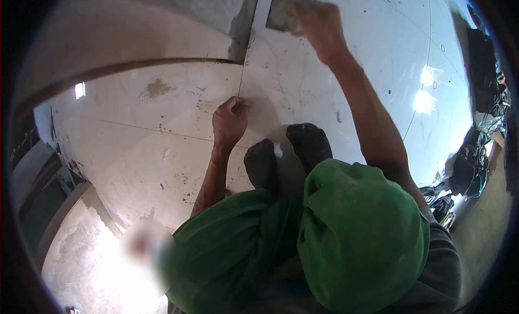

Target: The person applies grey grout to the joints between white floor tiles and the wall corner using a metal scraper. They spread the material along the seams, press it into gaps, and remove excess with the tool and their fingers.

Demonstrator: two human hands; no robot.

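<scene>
My right hand (pixel 319 22) grips a flat grey-brown object (pixel 280 14), perhaps a pad or float, at the top of the view, beside the edge of a grey, stained panel or wall (pixel 162 19). My left hand (pixel 230 122) is curled low over the pale tiled floor (pixel 178 108) near a grout line; what its fingertips hold, if anything, is hidden. Dark smudges and specks mark the tiles around it. My green-clad knees (pixel 362 233) and dark-covered feet (pixel 259 162) are below.
Dark bags and tangled cables (pixel 462 165) lie along the right edge of the floor. At the left are dark ledge-like edges (pixel 38 168) and a brightly lit pale surface (pixel 70 243), with a blurred patch beside my left knee.
</scene>
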